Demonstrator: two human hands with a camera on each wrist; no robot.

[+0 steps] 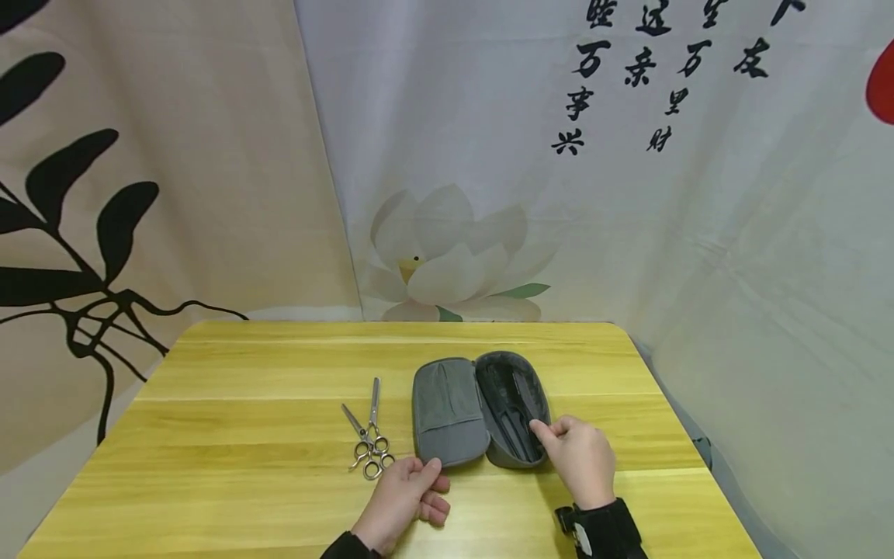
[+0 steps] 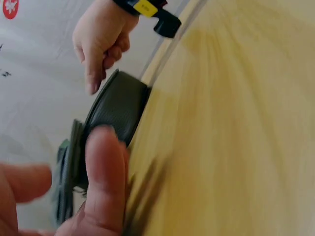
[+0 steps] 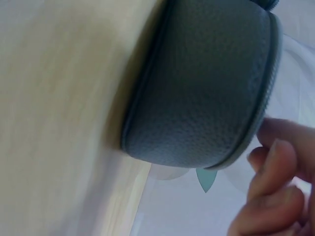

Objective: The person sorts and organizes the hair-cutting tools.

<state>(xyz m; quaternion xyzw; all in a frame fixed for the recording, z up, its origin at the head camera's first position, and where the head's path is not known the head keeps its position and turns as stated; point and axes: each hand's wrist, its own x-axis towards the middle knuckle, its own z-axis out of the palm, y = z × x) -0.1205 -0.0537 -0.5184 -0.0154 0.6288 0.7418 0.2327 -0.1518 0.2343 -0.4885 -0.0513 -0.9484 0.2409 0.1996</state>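
Note:
A dark grey zip case (image 1: 450, 446) lies unfolded on the wooden table. Its flat lid, with a slip pocket, is on the left; the deeper half on the right holds dark, slender items (image 1: 513, 411). At the lid's lower left corner is my left hand (image 1: 408, 493), thumb and fingers spread apart in the left wrist view. My right hand (image 1: 583, 458) holds the deeper half's right rim at its fingertips, the other fingers curled in. Left of the case lie two pairs of silver scissors (image 1: 375, 439), their finger rings close to my left hand.
The yellow wooden table (image 1: 244, 435) extends on all sides of the case. Behind it hangs a pale cloth backdrop (image 1: 447, 116) printed with a lotus, dark leaves and black characters. A black band (image 1: 604, 532) with a small device circles my right wrist.

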